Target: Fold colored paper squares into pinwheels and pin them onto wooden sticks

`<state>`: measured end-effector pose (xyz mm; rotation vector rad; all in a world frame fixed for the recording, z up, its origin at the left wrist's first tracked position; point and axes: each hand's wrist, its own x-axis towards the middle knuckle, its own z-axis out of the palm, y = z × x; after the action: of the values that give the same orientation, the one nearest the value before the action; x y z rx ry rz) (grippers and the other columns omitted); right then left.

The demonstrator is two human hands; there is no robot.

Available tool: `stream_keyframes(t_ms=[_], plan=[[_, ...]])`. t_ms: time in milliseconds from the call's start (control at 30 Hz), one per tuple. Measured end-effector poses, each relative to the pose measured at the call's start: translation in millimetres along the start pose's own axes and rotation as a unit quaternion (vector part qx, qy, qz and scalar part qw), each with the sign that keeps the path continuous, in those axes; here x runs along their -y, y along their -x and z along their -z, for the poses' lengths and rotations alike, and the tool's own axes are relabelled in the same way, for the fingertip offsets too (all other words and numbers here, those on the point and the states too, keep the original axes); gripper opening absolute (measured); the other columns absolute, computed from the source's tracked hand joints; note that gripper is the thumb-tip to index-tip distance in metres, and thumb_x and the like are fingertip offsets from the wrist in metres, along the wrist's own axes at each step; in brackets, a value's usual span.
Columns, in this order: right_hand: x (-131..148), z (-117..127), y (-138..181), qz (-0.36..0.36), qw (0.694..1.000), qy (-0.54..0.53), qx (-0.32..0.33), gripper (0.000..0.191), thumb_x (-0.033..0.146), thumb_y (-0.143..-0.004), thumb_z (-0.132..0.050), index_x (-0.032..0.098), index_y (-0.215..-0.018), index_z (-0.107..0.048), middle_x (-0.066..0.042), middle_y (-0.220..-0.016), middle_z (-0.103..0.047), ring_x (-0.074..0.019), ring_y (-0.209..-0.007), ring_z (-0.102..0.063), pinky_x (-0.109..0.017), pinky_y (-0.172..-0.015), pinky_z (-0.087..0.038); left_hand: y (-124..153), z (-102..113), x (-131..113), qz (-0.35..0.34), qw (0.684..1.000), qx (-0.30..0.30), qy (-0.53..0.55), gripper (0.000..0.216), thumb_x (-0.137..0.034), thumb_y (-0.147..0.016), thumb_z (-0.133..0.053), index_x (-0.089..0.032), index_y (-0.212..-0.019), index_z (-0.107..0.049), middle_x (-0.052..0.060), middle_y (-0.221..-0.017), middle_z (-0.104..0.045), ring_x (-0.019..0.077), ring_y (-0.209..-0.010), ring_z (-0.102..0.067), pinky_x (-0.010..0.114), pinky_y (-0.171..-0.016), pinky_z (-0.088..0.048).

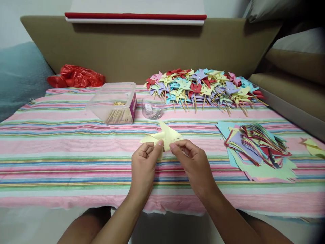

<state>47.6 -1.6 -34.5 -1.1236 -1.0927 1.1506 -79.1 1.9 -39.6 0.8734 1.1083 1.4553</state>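
Both my hands hold a pale yellow paper pinwheel piece (165, 136) just above the striped cloth. My left hand (144, 166) pinches its lower left part between thumb and fingers. My right hand (193, 162) pinches its lower right edge, fingers curled. The paper's folded points stick up and to the left.
A striped cloth (76, 152) covers the table. A clear box of wooden sticks (114, 101) and a small clear bag of pins (152, 107) stand behind the hands. A heap of finished pinwheels (203, 88) lies at the back. Cut coloured paper (256, 145) is stacked at right. A red plastic bag (76, 76) lies far left.
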Motion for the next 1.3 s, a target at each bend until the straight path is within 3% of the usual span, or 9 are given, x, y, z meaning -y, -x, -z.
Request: stream_keyframes(t_ms=[700, 1067, 1200, 1300], plan=[[-9.7, -17.3, 1.3, -0.026, 0.994, -0.092, -0.061, 0.023, 0.037, -0.079, -0.078, 0.02, -0.076, -0.062, 0.001, -0.081, -0.065, -0.0158, -0.081, -0.063, -0.03, -0.076, -0.054, 4.9, -5.3, 4.7, -0.003, 1.0, -0.018, -0.009, 0.025, -0.039, -0.079, -0.08, -0.016, -0.082, -0.074, 0.001, -0.074, -0.071, 0.0132, -0.075, -0.062, 0.023, -0.071, -0.048], [-9.7, -16.7, 2.6, -0.01, 0.998, -0.036, -0.059, 0.025, 0.039, -0.08, -0.075, 0.021, -0.074, -0.06, -0.002, -0.087, -0.064, -0.0181, -0.088, -0.064, -0.031, -0.08, -0.056, 3.9, -6.1, 1.4, -0.003, 1.0, -0.007, -0.029, 0.023, -0.038, -0.079, -0.08, -0.017, -0.077, -0.071, 0.001, -0.076, -0.072, 0.0146, -0.074, -0.063, 0.025, -0.072, -0.047], [-7.6, -15.7, 3.4, 0.008, 0.998, -0.008, -0.069, 0.028, 0.038, -0.079, -0.076, 0.024, -0.092, -0.055, -0.002, -0.098, -0.064, -0.0194, -0.093, -0.066, -0.036, -0.084, -0.057, 0.0, -2.2, 0.5, -0.005, 1.0, -0.004, -0.025, 0.023, -0.039, -0.083, -0.076, -0.018, -0.079, -0.07, -0.001, -0.072, -0.068, 0.0122, -0.069, -0.058, 0.023, -0.068, -0.045], [-3.6, -6.2, -0.7, 0.059, 0.992, 0.031, -0.107, 0.054, 0.035, -0.072, -0.083, 0.028, -0.113, -0.048, -0.005, -0.121, -0.06, -0.0209, -0.105, -0.064, -0.039, -0.091, -0.056, -1.9, 0.8, -3.3, -0.008, 1.0, -0.001, -0.03, 0.023, -0.04, -0.084, -0.074, -0.018, -0.08, -0.069, -0.001, -0.071, -0.065, 0.0119, -0.067, -0.055, 0.023, -0.065, -0.044]])
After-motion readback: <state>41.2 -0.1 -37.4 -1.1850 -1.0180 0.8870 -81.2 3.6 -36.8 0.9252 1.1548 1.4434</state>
